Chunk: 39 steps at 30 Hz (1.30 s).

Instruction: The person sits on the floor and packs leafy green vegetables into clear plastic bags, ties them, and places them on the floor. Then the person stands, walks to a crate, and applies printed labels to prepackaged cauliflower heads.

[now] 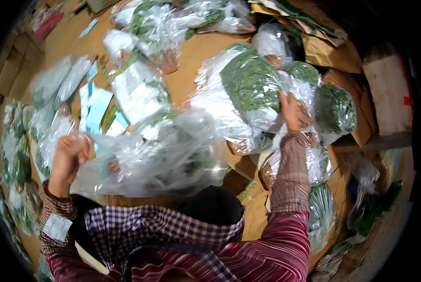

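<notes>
My left hand (70, 155) is raised at the left and grips the edge of a large clear plastic bag (158, 160) that stretches across in front of me, blurred by motion. My right hand (290, 112) reaches forward at the right and rests on a clear bag packed with green leafy vegetables (252, 87). Whether its fingers grip that bag or only press on it is not visible. More filled green bags (335, 110) lie right beside that hand.
Several clear bags of greens (161, 28) lie scattered over the brown surface (196, 51), also along the left edge (17, 155) and lower right (321, 211). Light blue paper strips (95, 108) lie at centre left. Flattened cardboard (332, 54) and a box (389, 89) stand at the right.
</notes>
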Motion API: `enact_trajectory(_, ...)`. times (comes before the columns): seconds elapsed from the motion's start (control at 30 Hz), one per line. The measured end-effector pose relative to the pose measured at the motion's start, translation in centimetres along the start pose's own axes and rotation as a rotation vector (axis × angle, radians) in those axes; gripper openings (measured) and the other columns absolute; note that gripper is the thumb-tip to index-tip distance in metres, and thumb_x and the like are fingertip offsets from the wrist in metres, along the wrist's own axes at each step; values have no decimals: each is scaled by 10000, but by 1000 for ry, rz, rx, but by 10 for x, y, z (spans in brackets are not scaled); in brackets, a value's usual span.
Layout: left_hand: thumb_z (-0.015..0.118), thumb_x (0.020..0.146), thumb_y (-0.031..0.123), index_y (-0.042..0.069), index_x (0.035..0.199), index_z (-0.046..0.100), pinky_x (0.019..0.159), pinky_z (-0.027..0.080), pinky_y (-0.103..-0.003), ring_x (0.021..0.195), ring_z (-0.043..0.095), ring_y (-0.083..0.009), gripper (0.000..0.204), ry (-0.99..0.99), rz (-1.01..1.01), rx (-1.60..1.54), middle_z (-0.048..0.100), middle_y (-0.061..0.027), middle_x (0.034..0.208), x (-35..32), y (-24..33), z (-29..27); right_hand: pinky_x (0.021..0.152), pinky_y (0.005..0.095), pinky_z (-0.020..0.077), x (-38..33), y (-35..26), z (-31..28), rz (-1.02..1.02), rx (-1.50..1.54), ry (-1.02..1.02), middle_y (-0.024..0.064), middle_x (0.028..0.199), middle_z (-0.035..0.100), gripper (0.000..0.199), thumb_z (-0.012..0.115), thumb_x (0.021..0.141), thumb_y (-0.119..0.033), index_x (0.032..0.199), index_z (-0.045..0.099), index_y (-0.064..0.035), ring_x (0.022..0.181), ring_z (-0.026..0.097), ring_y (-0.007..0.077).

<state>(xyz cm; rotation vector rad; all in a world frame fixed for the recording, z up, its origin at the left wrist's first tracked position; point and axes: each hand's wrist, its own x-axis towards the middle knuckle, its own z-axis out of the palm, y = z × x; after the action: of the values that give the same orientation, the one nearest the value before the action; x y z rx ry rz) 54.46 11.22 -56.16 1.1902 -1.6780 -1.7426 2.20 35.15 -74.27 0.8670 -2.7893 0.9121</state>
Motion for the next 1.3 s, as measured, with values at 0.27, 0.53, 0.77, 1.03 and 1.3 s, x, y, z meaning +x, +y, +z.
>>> enact_trajectory(0.27,460,840,97,-59,991,490,364,190,-160,420,226,-15,219,15,30,-308,292,44,531,-33,44,-28,595,227,408,-53,-44,-87,141,652,-80,20,728,593,149,618,694,-39,822,600,36,625,510,95)
enact_trajectory(0.53,385,855,93,28,1279,272,353,220,-142,440,254,-21,444,-222,-92,-516,296,46,580,-7,29,-18,715,239,429,-35,-248,-192,-253,776,145,96,849,603,235,605,699,-144,863,592,23,776,561,157)
enact_trajectory(0.77,386,823,79,79,978,451,357,326,-205,420,330,-61,167,-133,-255,-569,400,-9,606,30,18,-41,735,313,464,-76,-349,-197,-1087,865,104,119,981,537,375,557,769,-236,1045,485,9,855,541,182)
enact_trajectory(1.03,400,777,22,85,1000,439,306,250,-169,386,278,-29,235,29,-232,-647,362,9,567,30,-22,-160,660,219,409,-128,-364,-74,-340,1091,-732,16,771,589,198,596,715,-140,865,609,-11,718,521,83)
enact_trajectory(1.3,377,800,7,133,1317,196,272,173,-143,368,217,-4,562,-473,-409,-414,298,38,545,7,-37,-103,698,288,452,-145,-275,-15,-646,368,-1064,162,873,604,225,516,764,-59,974,587,-17,772,592,228)
